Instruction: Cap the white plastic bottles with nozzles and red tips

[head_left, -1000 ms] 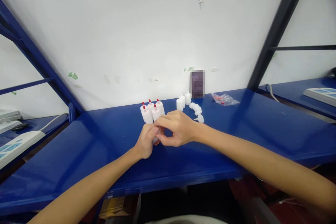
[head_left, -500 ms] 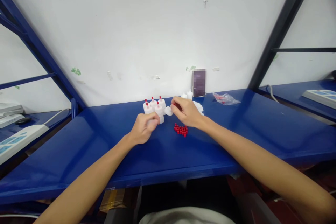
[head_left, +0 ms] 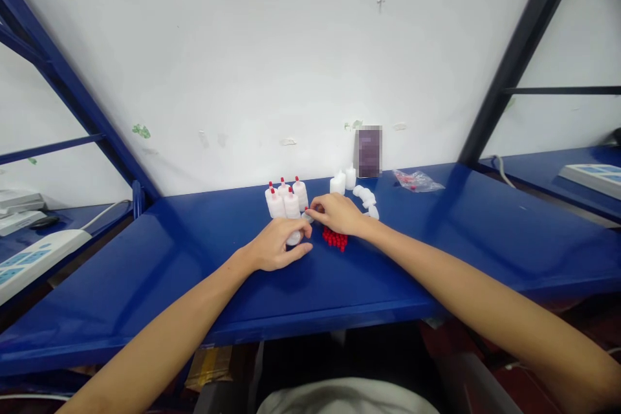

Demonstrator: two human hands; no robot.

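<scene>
My left hand [head_left: 281,244] is curled around a white bottle [head_left: 294,239], with thumb and forefinger apart on its right side. Fingers of my right hand [head_left: 334,212] pinch a small white nozzle cap with a red tip [head_left: 306,212], just behind the left hand. Several white bottles with red tips [head_left: 291,205] stand upright behind my left hand. Small red caps [head_left: 336,239] lie in a cluster below my right hand. White bottles without red tips [head_left: 338,184] stand behind it, and loose white nozzle caps [head_left: 365,195] lie to their right.
A phone-like dark object, pixelated [head_left: 369,152], leans on the wall at the back. A clear plastic bag [head_left: 418,181] with red bits lies right of it. Power strips lie at far left [head_left: 39,259] and far right [head_left: 594,178]. Blue frame posts rise on both sides.
My left hand has opened its fingers somewhat and moved right, showing the bottle in it. My right hand has moved slightly left and down with the nozzle cap, uncovering the bottles behind.
</scene>
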